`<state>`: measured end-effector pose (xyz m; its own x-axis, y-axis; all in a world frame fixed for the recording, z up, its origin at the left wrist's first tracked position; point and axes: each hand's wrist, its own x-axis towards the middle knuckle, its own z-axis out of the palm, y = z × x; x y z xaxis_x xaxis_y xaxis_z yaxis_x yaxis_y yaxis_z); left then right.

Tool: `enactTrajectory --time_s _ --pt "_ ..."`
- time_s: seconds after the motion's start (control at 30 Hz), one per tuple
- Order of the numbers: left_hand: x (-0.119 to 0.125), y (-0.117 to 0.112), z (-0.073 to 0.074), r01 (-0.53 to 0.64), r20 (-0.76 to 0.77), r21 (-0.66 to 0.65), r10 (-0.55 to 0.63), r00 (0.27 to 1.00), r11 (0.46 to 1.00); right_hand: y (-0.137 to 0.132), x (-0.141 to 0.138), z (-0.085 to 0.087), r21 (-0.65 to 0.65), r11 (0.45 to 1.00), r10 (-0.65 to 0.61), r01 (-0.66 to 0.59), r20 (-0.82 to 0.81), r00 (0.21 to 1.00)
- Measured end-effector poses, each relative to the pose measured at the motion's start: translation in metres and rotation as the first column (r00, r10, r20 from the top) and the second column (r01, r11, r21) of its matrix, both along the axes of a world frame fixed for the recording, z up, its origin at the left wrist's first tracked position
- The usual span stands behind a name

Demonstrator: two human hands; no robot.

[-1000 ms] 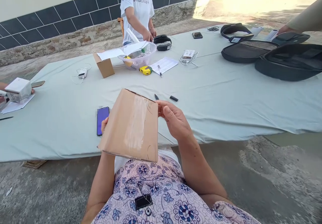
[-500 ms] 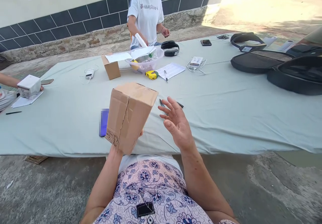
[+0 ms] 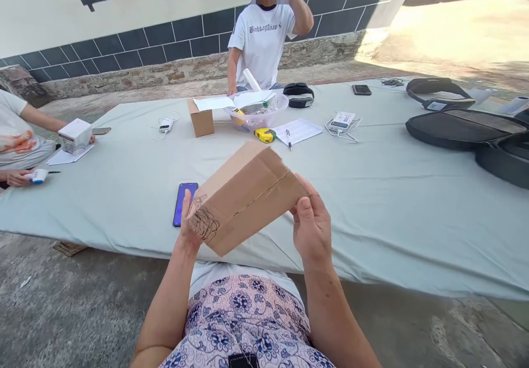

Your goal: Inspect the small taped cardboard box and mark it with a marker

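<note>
A brown cardboard box [image 3: 252, 197] is held tilted above the near edge of the table, a seam running along its side and black scribbles at its lower left corner. My left hand [image 3: 190, 222] grips that left end, its thumb up along the side and the other fingers mostly hidden behind the box. At the right end, my right hand [image 3: 312, 219] pinches the corner between thumb and fingers. A phone with a blue screen [image 3: 182, 205] lies on the cloth just beyond my left hand, partly covered by it.
On the cloth-covered table [image 3: 392, 208] stand a plastic basin [image 3: 264, 121] of items and a small cardboard box [image 3: 201, 123]. Nearby lie a yellow tape measure [image 3: 265, 135], a paper with a pen [image 3: 300, 133], a white power bank [image 3: 342, 121] and black cases [image 3: 458, 128]. Co-workers sit opposite and left.
My right hand has closed on the box's right corner. The box has turned from upright to lying slanted between both hands. The person opposite has raised an arm to the head.
</note>
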<state>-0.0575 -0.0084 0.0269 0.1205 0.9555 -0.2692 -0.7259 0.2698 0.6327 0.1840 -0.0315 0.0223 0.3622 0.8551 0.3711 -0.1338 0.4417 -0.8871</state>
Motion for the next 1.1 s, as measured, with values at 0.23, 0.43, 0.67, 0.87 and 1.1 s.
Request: enactTrajectory --time_s 0.23,0.43,0.67,0.87,1.1 --pt "0.007 -0.002 0.011 0.019 -0.379 0.416 0.154 0.913 0.909 0.023 0.008 -0.023 -0.177 0.984 -0.071 -0.006 -0.425 0.903" --pt "0.001 -0.005 0.01 0.158 -0.699 0.545 0.342 0.629 0.824 0.025 0.002 -0.034 -0.37 0.925 -0.082 -0.086 -0.416 0.906" --pt "0.007 -0.021 0.024 -0.062 -0.648 0.675 0.631 0.426 0.735 0.026 -0.026 -0.057 -0.486 0.799 0.061 -0.355 -0.52 0.852" --pt "0.023 -0.028 0.02 -0.137 -0.575 0.716 0.689 0.441 0.685 0.023 -0.043 -0.081 -0.468 0.689 0.178 -0.553 -0.63 0.756" --pt "0.038 -0.031 0.012 -0.046 -0.622 0.725 0.681 0.386 0.688 0.024 -0.051 -0.092 -0.406 0.673 0.224 -0.618 -0.685 0.694"
